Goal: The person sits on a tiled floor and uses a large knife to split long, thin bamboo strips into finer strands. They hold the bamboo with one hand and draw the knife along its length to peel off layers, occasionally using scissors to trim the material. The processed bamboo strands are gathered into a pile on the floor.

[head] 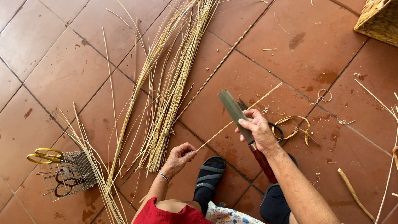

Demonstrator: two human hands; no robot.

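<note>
My left hand pinches the near end of a thin straw-coloured cane strip that runs up and right across the floor. My right hand grips a knife with a flat grey blade and a dark red handle; the blade points up and left and lies against the strip. A pair of dark scissors lies on the tiles, partly hidden behind my right hand. My foot in a black sandal rests on the tile between my hands.
A large bundle of long cane strips fans across the red-brown tiles. A wire basket at the left holds yellow-handled scissors and other tools. A woven basket corner shows top right. Shavings and cane scraps lie around.
</note>
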